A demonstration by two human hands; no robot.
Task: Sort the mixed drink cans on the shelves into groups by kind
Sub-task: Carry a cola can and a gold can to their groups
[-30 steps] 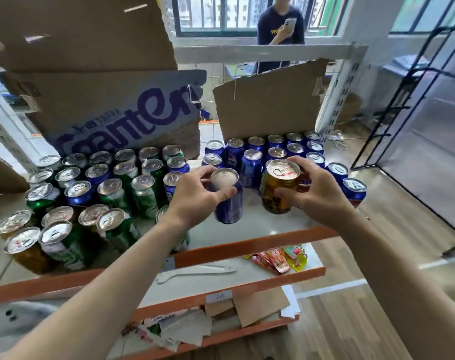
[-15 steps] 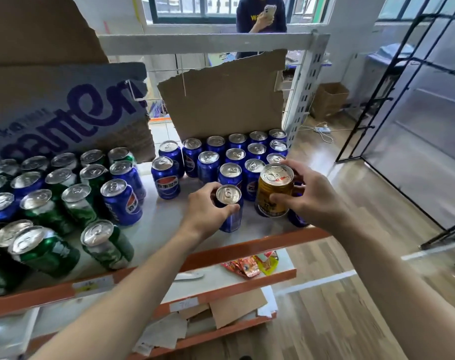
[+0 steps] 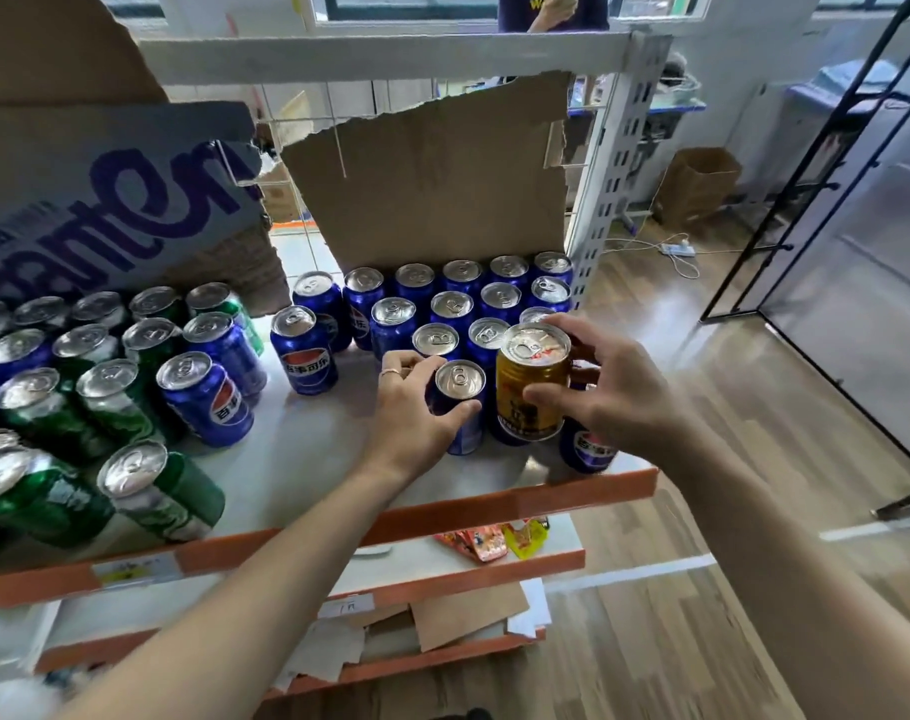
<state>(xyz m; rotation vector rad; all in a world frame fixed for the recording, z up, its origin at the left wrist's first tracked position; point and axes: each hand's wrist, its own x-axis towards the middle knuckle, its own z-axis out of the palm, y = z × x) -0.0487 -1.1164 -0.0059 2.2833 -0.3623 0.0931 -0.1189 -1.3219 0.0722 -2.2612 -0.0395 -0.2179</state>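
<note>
My left hand (image 3: pixel 408 413) grips a blue cola can (image 3: pixel 460 402) that stands on the white shelf (image 3: pixel 307 459), at the front of a block of several blue cans (image 3: pixel 452 304). My right hand (image 3: pixel 614 392) holds a gold can (image 3: pixel 531 389) from its right side, just right of that blue can; whether its base touches the shelf is hidden. Another blue can (image 3: pixel 588 449) stands below my right palm at the shelf's front right corner. To the left, green cans (image 3: pixel 156 491) and blue cans (image 3: pixel 208 397) stand mixed together.
Torn cardboard sheets (image 3: pixel 432 184) lean behind the cans. The orange shelf edge (image 3: pixel 546 498) runs along the front, with lower shelves holding snack packets (image 3: pixel 489 540) and papers. A white upright post (image 3: pixel 614 168) bounds the right side. A person (image 3: pixel 551 10) stands beyond the window.
My view has moved closer and to the right along the shelf. Both hands keep their cans, and the blue can now stands lower, beside the gold one at the front of the blue block.
</note>
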